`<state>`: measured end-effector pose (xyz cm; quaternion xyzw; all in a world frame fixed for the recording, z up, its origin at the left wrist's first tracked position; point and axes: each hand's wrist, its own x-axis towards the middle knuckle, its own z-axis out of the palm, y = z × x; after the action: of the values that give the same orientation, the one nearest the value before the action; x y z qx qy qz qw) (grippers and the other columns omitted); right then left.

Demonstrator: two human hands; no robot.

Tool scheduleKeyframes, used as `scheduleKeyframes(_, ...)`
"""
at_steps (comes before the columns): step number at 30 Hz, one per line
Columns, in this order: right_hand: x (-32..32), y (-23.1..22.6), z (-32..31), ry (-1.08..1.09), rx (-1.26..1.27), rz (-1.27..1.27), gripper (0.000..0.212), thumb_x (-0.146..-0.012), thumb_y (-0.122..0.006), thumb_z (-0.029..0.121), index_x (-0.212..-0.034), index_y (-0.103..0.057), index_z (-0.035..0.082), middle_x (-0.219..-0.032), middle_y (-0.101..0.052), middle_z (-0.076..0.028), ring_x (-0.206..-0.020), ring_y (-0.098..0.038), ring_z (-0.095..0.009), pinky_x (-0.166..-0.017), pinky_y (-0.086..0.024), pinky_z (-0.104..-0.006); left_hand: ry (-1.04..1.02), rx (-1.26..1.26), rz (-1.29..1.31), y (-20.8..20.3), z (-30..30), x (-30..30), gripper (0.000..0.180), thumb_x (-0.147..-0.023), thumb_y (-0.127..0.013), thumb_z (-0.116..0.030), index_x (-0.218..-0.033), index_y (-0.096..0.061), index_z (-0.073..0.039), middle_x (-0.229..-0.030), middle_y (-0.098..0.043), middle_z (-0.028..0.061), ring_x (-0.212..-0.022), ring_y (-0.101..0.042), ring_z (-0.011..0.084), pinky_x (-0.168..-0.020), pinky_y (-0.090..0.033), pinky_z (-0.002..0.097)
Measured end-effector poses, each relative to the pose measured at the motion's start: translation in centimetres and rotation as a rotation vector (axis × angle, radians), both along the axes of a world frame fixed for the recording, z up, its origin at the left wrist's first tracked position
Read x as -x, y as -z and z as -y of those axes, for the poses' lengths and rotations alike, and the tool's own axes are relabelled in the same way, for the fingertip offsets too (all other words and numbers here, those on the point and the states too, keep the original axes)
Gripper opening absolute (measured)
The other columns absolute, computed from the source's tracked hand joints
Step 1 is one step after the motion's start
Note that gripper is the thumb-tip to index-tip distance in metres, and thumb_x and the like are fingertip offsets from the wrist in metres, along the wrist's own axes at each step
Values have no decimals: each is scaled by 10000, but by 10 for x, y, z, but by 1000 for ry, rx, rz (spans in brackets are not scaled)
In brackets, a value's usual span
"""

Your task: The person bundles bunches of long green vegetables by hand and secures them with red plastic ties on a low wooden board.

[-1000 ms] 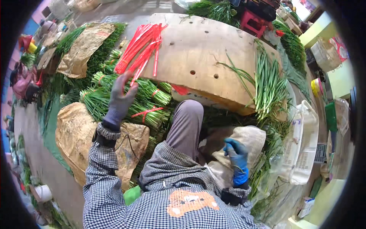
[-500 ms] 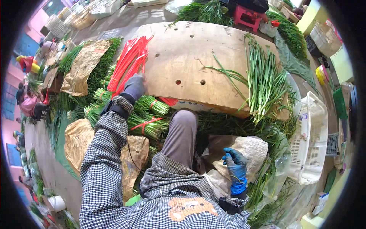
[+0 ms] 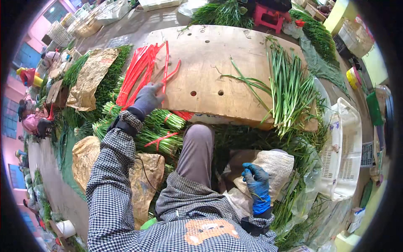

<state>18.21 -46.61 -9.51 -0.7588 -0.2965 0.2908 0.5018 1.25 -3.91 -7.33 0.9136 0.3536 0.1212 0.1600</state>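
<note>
My left hand, in a grey glove, is at the left edge of the wooden board. Its fingers close on a loose red strip beside the pile of red strips. My right hand, in a blue glove, hovers over the pale cloth on my right leg, its fingers curled together and nothing visible in them. Loose green-leaved stalks lie on the right of the board, with a few stray stems to their left. Bundles of stalks tied with red strips lie below my left hand.
The wooden board has several holes and stands before my knees. A white plastic crate stands at the right. Brown paper lies by my left arm. A red stool and more greens are at the back.
My left hand has shifted slightly toward me. Red strips now stand apart from the pile, spread to the right over the board. My right hand has barely moved.
</note>
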Motion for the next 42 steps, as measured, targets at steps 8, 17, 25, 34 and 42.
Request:
scheduleKeyframes(8, 2, 2, -3, 9, 21, -35, 188, -781, -603, 27, -968, -625, 23, -810, -634, -85, -671, -616, -135, -590, -479, -260, -172, -276, -166, -10, -28, -5, 414, -728, -660, -276, -1080, -544, -92, -975, -564, 175, -879, -571, 338, -739, -470, 428)
scheduleKeyframes(17, 5, -6, -14, -7, -5, 76, 167, -777, -608, 56, -939, -631, 25, -826, -646, -113, -696, -629, -191, -611, -483, -279, -99, -204, -165, -2, -54, -3, 289, -728, -577, -115, -1009, -561, -52, -920, -593, 184, -875, -579, 343, -750, -466, 392)
scheduleKeyframes(25, -2, -13, -12, -43, -87, 58, 207, -799, -591, 71, -999, -616, 27, -796, -636, -82, -676, -605, -173, -621, -482, -270, 28, -276, 45, -65, -17, -41, 250, -762, -574, -93, -1011, -558, -84, -817, -601, 124, -734, -606, 260, -652, -478, 361)
scheduleKeyframes(34, -88, -47, 13, 394, -288, -79, 203, -861, -590, 165, -964, -608, -9, -737, -587, -4, -634, -537, -73, -603, -456, -225, 140, -535, -260, -51, 22, -124, 556, -724, -630, -274, -1217, -472, -71, -1196, -445, 212, -993, -512, 358, -813, -430, 444)
scheduleKeyframes(42, -154, 11, 9, 351, -121, 292, 484, -862, -521, 456, -901, -599, -20, -677, -572, -70, -619, -505, -118, -572, -435, -303, 474, 488, 5, -45, 173, -243, 502, -850, -580, -330, -1187, -445, 18, -972, -550, 170, -775, -569, 190, -676, -462, 307)
